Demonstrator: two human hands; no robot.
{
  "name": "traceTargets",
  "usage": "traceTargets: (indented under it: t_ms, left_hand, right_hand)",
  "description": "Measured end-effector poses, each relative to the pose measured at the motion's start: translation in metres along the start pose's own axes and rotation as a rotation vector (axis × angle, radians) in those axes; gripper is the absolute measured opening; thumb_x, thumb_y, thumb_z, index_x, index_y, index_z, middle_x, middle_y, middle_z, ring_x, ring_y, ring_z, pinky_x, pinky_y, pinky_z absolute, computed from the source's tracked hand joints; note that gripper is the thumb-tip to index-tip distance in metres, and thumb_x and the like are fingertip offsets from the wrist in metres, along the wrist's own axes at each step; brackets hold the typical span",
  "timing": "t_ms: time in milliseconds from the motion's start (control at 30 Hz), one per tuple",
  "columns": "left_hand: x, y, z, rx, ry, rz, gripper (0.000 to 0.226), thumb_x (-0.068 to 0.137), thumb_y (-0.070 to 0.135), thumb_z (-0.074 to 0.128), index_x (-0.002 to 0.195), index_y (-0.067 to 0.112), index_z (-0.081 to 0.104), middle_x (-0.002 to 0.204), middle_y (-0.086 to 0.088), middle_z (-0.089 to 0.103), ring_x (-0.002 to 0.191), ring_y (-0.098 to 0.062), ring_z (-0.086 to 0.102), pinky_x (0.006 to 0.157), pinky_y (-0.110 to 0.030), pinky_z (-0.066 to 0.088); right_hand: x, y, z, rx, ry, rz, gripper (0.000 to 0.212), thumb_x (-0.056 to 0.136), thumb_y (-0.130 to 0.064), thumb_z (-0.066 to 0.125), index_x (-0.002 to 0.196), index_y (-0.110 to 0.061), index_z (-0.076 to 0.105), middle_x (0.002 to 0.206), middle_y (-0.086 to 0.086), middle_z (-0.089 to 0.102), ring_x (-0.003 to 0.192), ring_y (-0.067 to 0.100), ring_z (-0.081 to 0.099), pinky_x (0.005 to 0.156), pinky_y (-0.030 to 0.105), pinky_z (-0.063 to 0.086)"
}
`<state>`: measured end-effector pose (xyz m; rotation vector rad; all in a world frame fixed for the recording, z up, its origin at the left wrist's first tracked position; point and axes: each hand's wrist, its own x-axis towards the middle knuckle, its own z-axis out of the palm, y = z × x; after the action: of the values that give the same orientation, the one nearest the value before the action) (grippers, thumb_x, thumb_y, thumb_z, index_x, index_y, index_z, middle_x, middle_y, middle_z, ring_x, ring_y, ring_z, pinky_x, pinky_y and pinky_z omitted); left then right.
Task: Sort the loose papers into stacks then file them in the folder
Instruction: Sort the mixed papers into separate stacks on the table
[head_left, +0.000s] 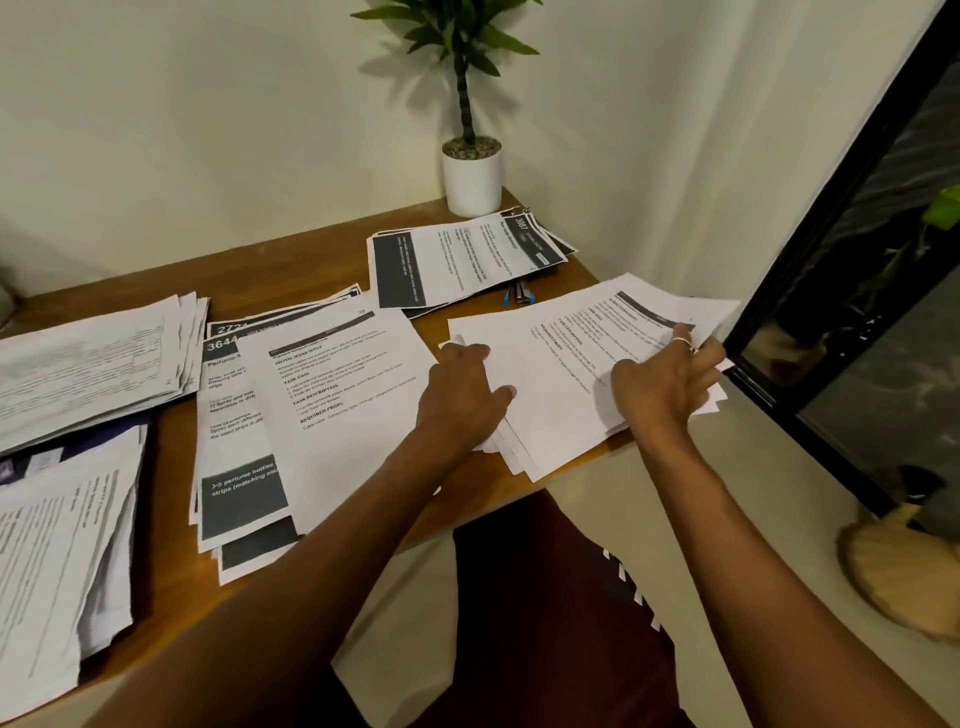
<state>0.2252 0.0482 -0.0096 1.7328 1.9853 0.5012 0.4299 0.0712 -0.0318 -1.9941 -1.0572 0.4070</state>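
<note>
both my hands are on the right stack (550, 395), at the desk's (291, 270) right corner. left hand (462, 389) curls round its left edge; right hand (665, 384) lies flat on it, fingers spread. five paper piles in all. middle pile (332, 395) reads "3644", "2721", "task goal". far pile (457, 260) reads "3087", beside one potted plant (472, 176).
</note>
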Motion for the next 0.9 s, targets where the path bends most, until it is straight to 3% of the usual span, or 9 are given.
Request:
traceTargets:
  t_ms: [100,167,300,433,567,700,767,833,900]
  left_hand:
    - [-0.001,0.004,0.0,0.134,0.009,0.015,0.068,0.093,0.041,0.072,0.15,0.016,0.045,0.156,-0.003,0.042,0.138,-0.026,0.047,0.108,-0.038,0.045]
    - [-0.002,0.006,0.0,0.151,0.009,0.02,0.064,0.093,0.038,0.072,0.147,0.013,0.049,0.152,-0.005,0.046,0.133,-0.026,0.051,0.105,-0.035,0.047]
    - [-0.005,0.007,-0.003,0.2,-0.001,-0.008,0.062,0.092,0.039,0.073,0.144,0.013,0.05,0.149,-0.006,0.046,0.129,-0.027,0.053,0.101,-0.034,0.049]
    - [-0.012,0.0,-0.007,0.191,0.025,0.022,0.065,0.095,0.038,0.068,0.151,0.016,0.044,0.157,-0.005,0.037,0.137,-0.027,0.045,0.106,-0.038,0.047]
    - [-0.02,-0.026,-0.02,0.119,0.114,0.018,0.055,0.095,0.039,0.067,0.145,0.024,0.052,0.157,-0.002,0.039,0.139,-0.025,0.042,0.11,-0.045,0.045]
    - [-0.031,-0.07,-0.045,0.17,0.24,-0.072,0.05,0.093,0.046,0.065,0.137,0.024,0.058,0.151,-0.006,0.044,0.136,-0.033,0.04,0.107,-0.055,0.039]
    - [-0.036,-0.096,-0.059,0.207,0.27,-0.167,0.056,0.092,0.052,0.064,0.139,0.022,0.056,0.15,-0.011,0.043,0.136,-0.038,0.038,0.106,-0.058,0.036]
    - [-0.04,-0.122,-0.073,0.217,0.277,-0.294,0.065,0.091,0.059,0.063,0.142,0.02,0.051,0.152,-0.015,0.04,0.138,-0.042,0.035,0.109,-0.061,0.033]
    - [-0.044,-0.142,-0.084,0.196,0.257,-0.41,0.076,0.088,0.064,0.064,0.146,0.017,0.045,0.153,-0.019,0.039,0.14,-0.045,0.034,0.11,-0.062,0.032]
  right_hand:
    - [-0.009,0.002,0.0,-0.219,0.137,-0.162,0.097,0.078,-0.031,0.079,0.157,-0.019,0.023,0.168,0.014,-0.002,0.152,0.037,0.006,0.12,0.055,0.014]
    - [-0.009,0.002,0.003,-0.263,0.142,-0.285,0.098,0.079,-0.035,0.077,0.158,-0.022,0.02,0.17,0.014,-0.006,0.156,0.037,-0.005,0.122,0.057,0.005]
    - [-0.013,-0.007,0.023,-0.295,-0.246,-0.494,0.077,0.094,-0.041,0.067,0.159,-0.024,0.029,0.172,0.005,0.0,0.158,0.032,-0.005,0.125,0.053,0.004]
    - [-0.02,-0.008,0.044,-0.582,-0.461,-0.621,0.068,0.104,-0.061,0.033,0.162,-0.028,0.02,0.172,0.003,0.0,0.158,0.031,-0.005,0.125,0.054,-0.004]
    - [-0.023,-0.012,0.048,-0.681,-0.513,-0.658,0.068,0.104,-0.062,0.022,0.163,-0.028,0.014,0.172,0.003,0.002,0.158,0.031,-0.003,0.126,0.056,-0.004]
    - [-0.03,-0.021,0.045,-0.621,-0.502,-0.6,0.062,0.106,-0.052,0.033,0.161,-0.025,0.023,0.172,0.004,0.009,0.158,0.03,0.002,0.124,0.054,-0.004]
    - [-0.041,-0.031,0.047,-0.419,-0.408,-0.586,0.053,0.105,-0.038,0.049,0.154,-0.022,0.04,0.167,0.005,0.026,0.155,0.027,0.018,0.125,0.047,0.008]
    - [-0.057,-0.048,0.054,-0.152,-0.356,-0.566,0.041,0.1,-0.028,0.061,0.141,-0.022,0.056,0.156,0.002,0.045,0.144,0.022,0.04,0.115,0.031,0.031]
    - [-0.075,-0.068,0.066,-0.053,-0.428,-0.545,0.037,0.099,-0.032,0.064,0.135,-0.026,0.061,0.148,0.0,0.053,0.135,0.02,0.049,0.104,0.025,0.036]
